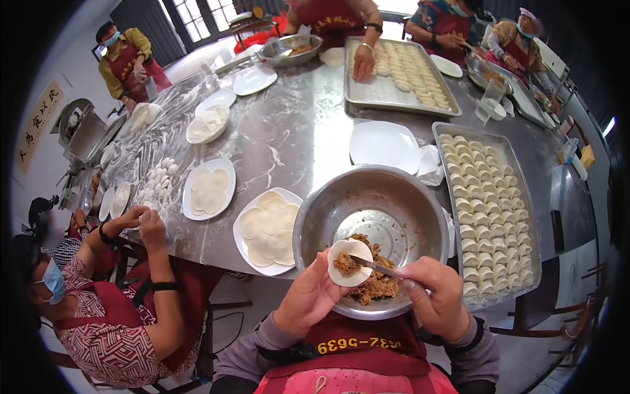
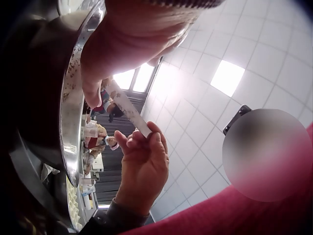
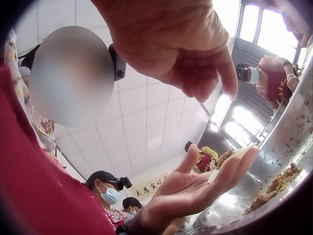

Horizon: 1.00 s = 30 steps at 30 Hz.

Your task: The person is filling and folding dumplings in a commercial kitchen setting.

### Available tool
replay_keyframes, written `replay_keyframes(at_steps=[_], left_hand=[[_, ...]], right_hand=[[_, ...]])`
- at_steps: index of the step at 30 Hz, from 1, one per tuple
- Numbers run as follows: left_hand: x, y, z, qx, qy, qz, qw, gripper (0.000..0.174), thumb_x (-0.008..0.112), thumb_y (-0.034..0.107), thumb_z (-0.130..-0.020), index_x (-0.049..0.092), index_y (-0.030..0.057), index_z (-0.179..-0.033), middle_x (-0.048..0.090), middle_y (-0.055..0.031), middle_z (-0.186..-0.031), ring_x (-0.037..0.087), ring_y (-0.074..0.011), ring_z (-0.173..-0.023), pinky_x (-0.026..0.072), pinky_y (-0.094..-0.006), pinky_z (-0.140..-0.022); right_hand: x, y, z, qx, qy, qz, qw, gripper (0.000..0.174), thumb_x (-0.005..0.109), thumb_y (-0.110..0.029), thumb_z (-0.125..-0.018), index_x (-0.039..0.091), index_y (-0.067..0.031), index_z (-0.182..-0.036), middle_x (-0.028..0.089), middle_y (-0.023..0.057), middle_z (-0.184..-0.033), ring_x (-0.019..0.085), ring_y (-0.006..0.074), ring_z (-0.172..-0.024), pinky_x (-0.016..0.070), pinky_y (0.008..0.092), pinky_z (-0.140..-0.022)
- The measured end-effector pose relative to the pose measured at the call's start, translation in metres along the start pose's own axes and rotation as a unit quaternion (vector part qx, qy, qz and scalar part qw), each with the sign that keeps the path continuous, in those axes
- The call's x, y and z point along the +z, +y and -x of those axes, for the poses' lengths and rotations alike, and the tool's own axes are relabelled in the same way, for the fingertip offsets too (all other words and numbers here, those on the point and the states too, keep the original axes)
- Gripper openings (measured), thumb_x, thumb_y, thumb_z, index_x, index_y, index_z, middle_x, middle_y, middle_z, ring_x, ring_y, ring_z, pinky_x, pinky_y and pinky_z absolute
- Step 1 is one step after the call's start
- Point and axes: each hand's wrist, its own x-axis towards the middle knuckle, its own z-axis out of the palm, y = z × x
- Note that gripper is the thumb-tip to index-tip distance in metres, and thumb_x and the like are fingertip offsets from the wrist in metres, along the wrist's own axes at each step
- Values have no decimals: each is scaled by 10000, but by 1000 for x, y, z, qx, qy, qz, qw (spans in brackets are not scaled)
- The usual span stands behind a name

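My left hand [image 1: 303, 299] carries a round dough wrapper [image 1: 350, 247] over the near side of a steel bowl [image 1: 308, 203]. In the right wrist view, the left hand [image 3: 188, 191] lies palm up, its fingers nearly straight under the wrapper and its thumb raised apart. A lump of brown filling [image 1: 344, 264] sits on the wrapper. My right hand [image 1: 438, 295] pinches the end of a flat, narrow spatula [image 1: 382, 268], whose far end touches that filling. The left wrist view shows bits of filling along the spatula [image 2: 127, 107]. More filling [image 1: 378, 287] lies low in the bowl.
Right of the bowl, a tray [image 1: 535, 262] holds rows of folded dumplings. Plates of wrappers [image 1: 268, 230] stand to the left, and a white plate [image 1: 384, 146] lies beyond the bowl. A person [image 1: 125, 302] works close on the left; others stand around the metal table [image 1: 282, 148].
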Motion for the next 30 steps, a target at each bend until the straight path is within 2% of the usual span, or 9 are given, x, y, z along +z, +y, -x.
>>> replay_keyframes(at_steps=[3,6,9,13,16,21,27,30], left_hand=[[2,6,2,4,18,-48,999,744,441,519,-919,242,-12,-1401,385,-165,-1400,400,-278,-1295,337,-439,-1079],[-1,5,5,10,30,-41,999,758,446,525,-914,233,-14,-1403,381,-162,-1402,394,-282,-1299,332,-431,-1082],[-4,7,8,28,13,3,1000,615,434,428,-964,293,-7,-1377,417,-138,-1368,420,-233,-1274,352,-398,-1071],[-3,6,8,41,4,-7,999,613,430,426,-967,293,-3,-1382,402,-138,-1381,401,-229,-1287,334,-400,-1078],[1,4,11,43,6,-7,999,605,430,425,-968,306,-2,-1377,397,-138,-1384,394,-228,-1291,324,-401,-1081],[1,6,13,45,-13,7,999,587,435,414,-969,325,-2,-1369,404,-136,-1379,393,-231,-1288,314,-402,-1085],[-5,2,9,45,31,14,998,549,424,386,-979,344,-3,-1359,413,-140,-1372,394,-245,-1287,310,-416,-1090],[1,6,10,45,37,-31,998,694,449,479,-935,270,-10,-1394,356,-167,-1422,344,-286,-1329,261,-435,-1119]], right_hand=[[-3,4,1,71,33,-59,995,137,582,3,-833,637,26,-957,629,145,-772,619,235,-659,485,310,-603],[-6,2,0,86,38,-76,993,133,555,1,-860,635,24,-964,643,130,-794,620,190,-683,489,284,-627],[-11,-1,1,119,107,-167,973,146,523,-4,-889,618,33,-994,649,114,-824,614,152,-724,487,261,-646],[3,5,7,148,74,-291,942,166,498,-6,-912,584,59,-1038,643,99,-849,609,128,-765,493,242,-666],[20,8,15,172,81,-317,929,163,503,-13,-913,589,58,-1032,646,104,-858,616,125,-773,501,239,-671],[19,18,20,213,127,-286,926,161,489,-16,-911,597,54,-1008,658,98,-836,635,128,-732,508,238,-657],[16,35,21,249,130,-290,915,172,486,-45,-913,595,53,-1003,659,117,-855,647,154,-704,512,246,-646],[8,33,22,260,164,-329,893,183,478,-60,-918,593,52,-1006,655,128,-879,655,178,-701,514,254,-641]])
